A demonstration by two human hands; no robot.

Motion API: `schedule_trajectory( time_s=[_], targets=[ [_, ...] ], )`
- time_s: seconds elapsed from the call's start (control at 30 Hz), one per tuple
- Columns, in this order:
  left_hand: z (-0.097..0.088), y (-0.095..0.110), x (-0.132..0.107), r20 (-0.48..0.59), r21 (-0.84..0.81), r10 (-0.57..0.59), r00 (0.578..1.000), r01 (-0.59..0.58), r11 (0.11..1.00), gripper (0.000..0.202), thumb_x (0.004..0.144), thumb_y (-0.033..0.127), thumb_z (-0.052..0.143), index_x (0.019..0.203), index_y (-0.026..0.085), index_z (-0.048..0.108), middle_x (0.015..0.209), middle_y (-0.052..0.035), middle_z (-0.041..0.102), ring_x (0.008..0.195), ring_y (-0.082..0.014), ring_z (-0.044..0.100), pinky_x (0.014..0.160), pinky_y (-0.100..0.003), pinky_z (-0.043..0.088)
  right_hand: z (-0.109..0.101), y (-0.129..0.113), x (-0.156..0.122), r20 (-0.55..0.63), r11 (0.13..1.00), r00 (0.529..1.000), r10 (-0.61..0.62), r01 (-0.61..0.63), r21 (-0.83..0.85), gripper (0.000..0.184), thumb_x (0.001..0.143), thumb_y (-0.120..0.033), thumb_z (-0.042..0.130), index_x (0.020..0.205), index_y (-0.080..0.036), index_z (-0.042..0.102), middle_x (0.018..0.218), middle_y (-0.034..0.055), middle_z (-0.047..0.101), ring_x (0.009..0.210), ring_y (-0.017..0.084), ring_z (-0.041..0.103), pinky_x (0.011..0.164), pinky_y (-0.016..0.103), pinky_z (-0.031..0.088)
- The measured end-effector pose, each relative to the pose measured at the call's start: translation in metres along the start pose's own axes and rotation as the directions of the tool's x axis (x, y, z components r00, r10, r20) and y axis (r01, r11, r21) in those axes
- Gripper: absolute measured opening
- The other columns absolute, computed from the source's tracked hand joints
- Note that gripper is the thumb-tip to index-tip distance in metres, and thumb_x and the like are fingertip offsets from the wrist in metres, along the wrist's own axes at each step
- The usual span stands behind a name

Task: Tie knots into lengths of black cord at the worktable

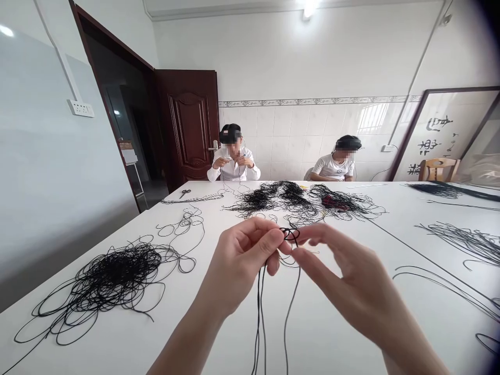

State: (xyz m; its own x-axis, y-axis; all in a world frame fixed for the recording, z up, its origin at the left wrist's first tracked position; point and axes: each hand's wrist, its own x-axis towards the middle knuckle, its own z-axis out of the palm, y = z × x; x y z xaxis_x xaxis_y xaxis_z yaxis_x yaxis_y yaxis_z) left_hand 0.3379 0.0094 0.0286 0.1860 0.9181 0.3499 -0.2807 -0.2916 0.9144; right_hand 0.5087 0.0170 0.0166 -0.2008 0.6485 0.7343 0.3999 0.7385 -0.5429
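Black cord is looped into a small loose knot between my two hands, above the white table. My left hand pinches the left side of the loops between thumb and fingers. On the other side, my right hand has its thumb and fingertips at the loops, gripping the cord there. Several strands hang down from the knot toward the table's near edge. My fingers partly hide the knot, so I cannot tell how the cord crosses inside it.
A tangled pile of black cord lies on the left. More cord heaps spread across the table's far side, with cut strands at right. Scissors lie far left. Two people sit beyond the table, one handling cord.
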Motion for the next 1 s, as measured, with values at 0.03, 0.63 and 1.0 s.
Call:
schedule_trajectory(
  time_s=[0.03,0.63,1.0],
  targets=[
    [0.000,0.000,0.001,0.018,-0.013,-0.012,1.000,0.012,1.000,0.018,0.089,0.032,0.070,0.079,0.017,0.067,0.068,0.0032,0.066,0.049,-0.0024,0.043,0.050,-0.017,0.036,-0.003,0.003,0.002,0.112,0.995,0.990,0.085,-0.090,0.042,0.014,0.092,-0.037,0.061,0.087,-0.025,0.065,0.079,-0.0017,0.066,0.073,0.013,0.060,0.061,0.025,0.046],
    [0.012,-0.001,0.002,0.115,0.229,-0.256,0.960,0.226,0.947,0.011,0.076,0.014,0.065,0.066,0.017,0.066,0.056,0.0028,0.064,0.049,-0.0056,0.041,0.045,-0.019,0.026,-0.013,0.011,0.012,-0.092,0.902,0.952,0.291,-0.241,0.359,0.031,0.084,-0.044,0.068,0.065,-0.021,0.060,0.064,-0.0011,0.052,0.062,0.012,0.042,0.053,0.027,0.032],
    [0.008,-0.007,0.000,0.209,0.334,-0.342,0.916,0.262,0.906,0.014,0.084,0.026,0.067,0.074,0.016,0.066,0.065,-0.0002,0.068,0.048,-0.0065,0.036,0.044,-0.023,0.024,-0.012,0.015,0.013,-0.204,0.937,0.941,0.271,-0.209,0.281,0.026,0.086,-0.043,0.066,0.070,-0.023,0.062,0.065,-0.0014,0.053,0.063,0.012,0.047,0.053,0.027,0.035]
  ],
)
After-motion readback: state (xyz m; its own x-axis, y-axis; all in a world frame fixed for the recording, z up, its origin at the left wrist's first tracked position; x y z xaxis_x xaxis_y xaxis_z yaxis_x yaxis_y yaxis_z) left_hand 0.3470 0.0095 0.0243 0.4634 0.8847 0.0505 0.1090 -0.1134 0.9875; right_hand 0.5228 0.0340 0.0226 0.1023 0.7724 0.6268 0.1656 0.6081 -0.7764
